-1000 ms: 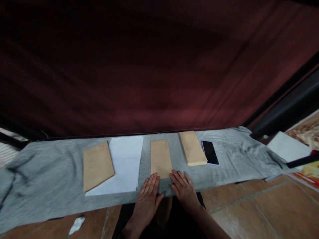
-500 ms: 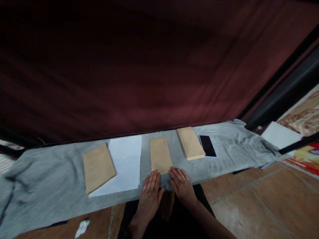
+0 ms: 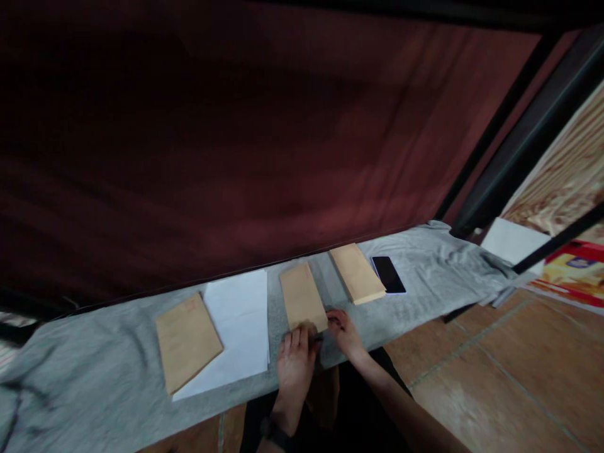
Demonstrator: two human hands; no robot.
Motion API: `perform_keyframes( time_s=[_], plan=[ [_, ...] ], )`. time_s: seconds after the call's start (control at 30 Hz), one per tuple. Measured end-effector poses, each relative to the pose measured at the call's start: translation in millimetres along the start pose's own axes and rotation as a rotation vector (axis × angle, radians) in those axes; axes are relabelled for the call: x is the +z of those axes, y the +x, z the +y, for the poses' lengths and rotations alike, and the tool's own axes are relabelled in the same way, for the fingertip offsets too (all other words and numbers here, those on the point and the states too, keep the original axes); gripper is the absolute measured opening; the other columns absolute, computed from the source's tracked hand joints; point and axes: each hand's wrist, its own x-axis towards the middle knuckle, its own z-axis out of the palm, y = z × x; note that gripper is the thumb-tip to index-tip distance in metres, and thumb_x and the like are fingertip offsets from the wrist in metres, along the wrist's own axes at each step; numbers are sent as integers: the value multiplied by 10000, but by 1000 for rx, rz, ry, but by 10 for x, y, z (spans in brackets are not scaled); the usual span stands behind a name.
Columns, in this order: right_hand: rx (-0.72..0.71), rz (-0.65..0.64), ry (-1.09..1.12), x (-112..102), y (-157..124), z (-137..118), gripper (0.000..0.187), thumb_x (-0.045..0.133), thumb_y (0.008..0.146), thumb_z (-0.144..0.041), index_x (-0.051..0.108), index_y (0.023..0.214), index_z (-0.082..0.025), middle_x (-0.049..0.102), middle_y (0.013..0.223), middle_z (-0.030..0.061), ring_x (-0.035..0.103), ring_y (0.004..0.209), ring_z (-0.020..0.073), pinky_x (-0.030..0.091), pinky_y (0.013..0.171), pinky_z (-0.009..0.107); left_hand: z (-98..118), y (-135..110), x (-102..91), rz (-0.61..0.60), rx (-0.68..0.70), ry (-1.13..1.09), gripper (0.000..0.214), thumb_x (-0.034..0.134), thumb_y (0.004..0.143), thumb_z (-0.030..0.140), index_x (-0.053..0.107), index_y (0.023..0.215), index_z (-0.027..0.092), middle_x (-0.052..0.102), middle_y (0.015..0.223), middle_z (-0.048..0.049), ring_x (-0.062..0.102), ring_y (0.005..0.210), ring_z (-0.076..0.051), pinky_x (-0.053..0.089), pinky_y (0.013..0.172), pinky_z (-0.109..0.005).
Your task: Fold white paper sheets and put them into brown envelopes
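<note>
A brown paper envelope (image 3: 302, 292) lies on the grey cloth in front of me, with its near edge lifted a little. My left hand (image 3: 296, 357) has its fingers curled over that near edge, and the thumb is partly hidden. At the near right corner, my right hand (image 3: 346, 333) is closed, its bent fingertips against the envelope. A thicker stack of brown envelopes (image 3: 357, 274) rests to the right, beside a dark phone (image 3: 389, 275). On the left, more brown envelopes (image 3: 187, 343) overlap white paper sheets (image 3: 243, 324).
Grey cloth (image 3: 99, 371) covers the long narrow surface. A dark red curtain (image 3: 264, 157) hangs right behind it. Dark metal posts (image 3: 500, 132) stand at the right, near a white box-like object (image 3: 514, 241) and a red and yellow package (image 3: 576, 270). Tiled floor (image 3: 472, 365) lies below.
Both hands, which lay flat at the envelope's near corners, now have curled fingers. The left hand has shifted right along the near edge, which has come up. The view has tilted slightly.
</note>
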Motion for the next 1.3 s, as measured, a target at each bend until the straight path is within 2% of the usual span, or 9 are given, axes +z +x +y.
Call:
perform_keyframes(
  time_s=[0.1,0.23,0.4,0.57,0.73,0.9,1.0,1.17,1.3],
  plan=[
    [-21,-32,64,68,38,-110,286,397,930,-204,669,1014,-230,717,841,25,694,744,180,583,664,295,57,95,-56,-35,-36,-14,280,461,960,223,611,1190,169,689,1035,-117,650,959,-283,533,821,-413],
    [-51,-87,246,64,81,-401,276,436,953,-261,641,1136,-232,751,960,41,727,846,186,604,722,295,58,311,-223,-64,-223,-226,249,428,952,181,637,1086,178,702,942,-106,695,841,-239,518,687,-326],
    [-58,-35,270,-155,87,-574,301,456,965,-313,629,1194,-225,724,1120,79,700,1003,217,588,870,355,51,492,-353,112,-666,-1070,230,533,915,391,642,953,192,718,733,-51,693,629,-208,549,618,-322],
    [-143,-52,38,-254,-67,-427,387,418,989,-289,564,1345,-246,657,1292,83,635,1180,222,548,991,386,256,405,-79,172,-1068,-1740,255,754,727,305,666,915,157,755,850,-66,733,729,-192,596,733,-326],
    [-328,-207,-245,-244,-289,-223,444,394,1023,-271,481,1458,-259,587,1419,75,548,1313,223,479,1096,450,438,264,154,95,-1206,-1809,151,771,675,224,669,773,172,751,827,-60,716,705,-163,585,687,-278],
    [-460,-294,-434,-308,-399,-95,527,391,1028,-256,323,1548,-210,480,1512,92,471,1384,227,400,1157,486,454,48,72,-55,-1216,-1804,194,790,686,278,710,805,148,760,907,-109,734,784,-197,588,701,-295],
    [-487,-301,-482,-348,-407,-75,529,408,1023,-256,328,1546,-226,457,1527,80,467,1387,228,381,1169,486,411,-110,-22,-212,-1105,-1666,264,728,778,383,726,906,153,761,950,-133,744,843,-247,609,745,-382],
    [-454,-325,-487,-370,-402,-110,537,401,1028,-261,305,1554,-216,458,1528,79,442,1404,233,332,1194,508,276,-194,-81,-103,-438,-924,328,475,954,345,705,1129,191,711,1215,-124,642,1182,-278,468,1076,-525],
    [-415,-322,-428,-318,-411,-249,525,365,1041,-287,299,1557,-219,452,1535,74,403,1430,239,337,1189,521,139,-263,79,-108,-48,-382,513,416,965,220,439,1473,151,476,1522,-137,408,1431,-271,346,1180,-521]
  ],
)
